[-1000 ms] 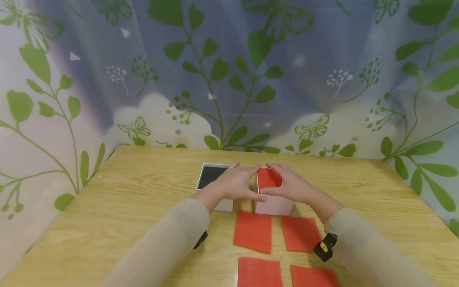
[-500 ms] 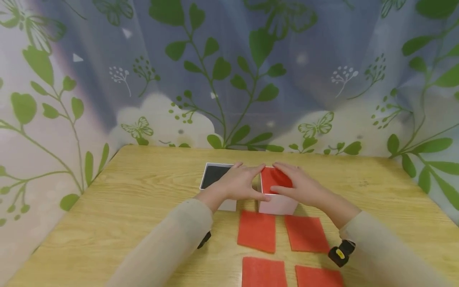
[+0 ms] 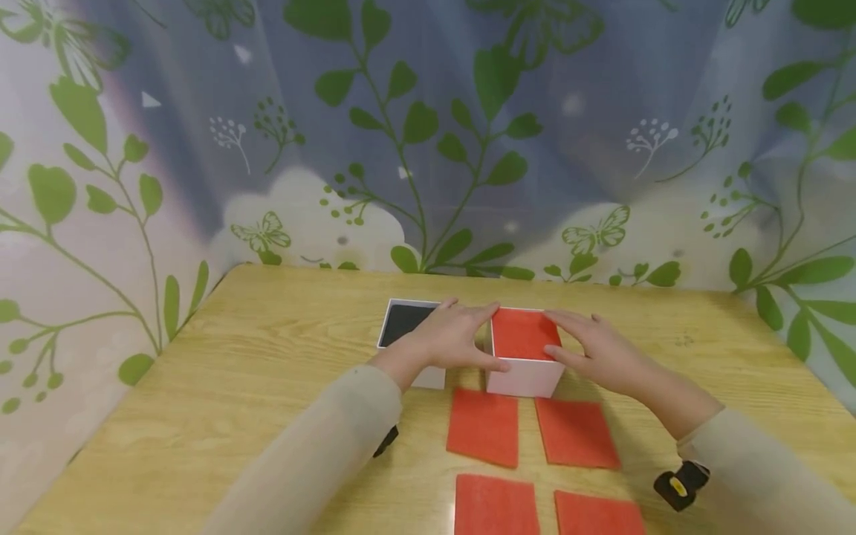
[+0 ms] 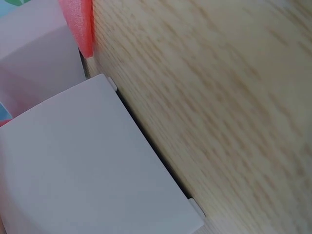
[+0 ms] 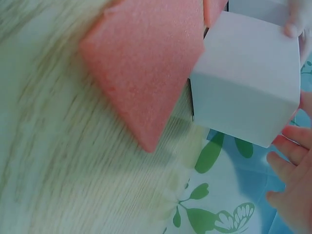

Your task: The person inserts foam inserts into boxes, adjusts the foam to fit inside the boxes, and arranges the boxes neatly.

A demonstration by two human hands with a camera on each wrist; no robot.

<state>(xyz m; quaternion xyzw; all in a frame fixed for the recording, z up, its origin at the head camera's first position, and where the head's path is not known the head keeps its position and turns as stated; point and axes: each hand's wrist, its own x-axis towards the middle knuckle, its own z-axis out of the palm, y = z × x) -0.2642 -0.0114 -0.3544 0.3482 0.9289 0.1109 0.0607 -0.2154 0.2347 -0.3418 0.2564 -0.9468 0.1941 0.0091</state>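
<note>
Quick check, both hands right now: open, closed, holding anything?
Left hand: holding the white box with red inside by its left side, thumb at the front.
Right hand: open, holding nothing, at the box's right edge.

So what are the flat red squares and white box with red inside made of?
The flat red squares look like matte felt or foam: slightly grainy surface, thick edges. The white box seems smooth, dull card or maybe plastic; its crisp, flat sides fit either.
</note>
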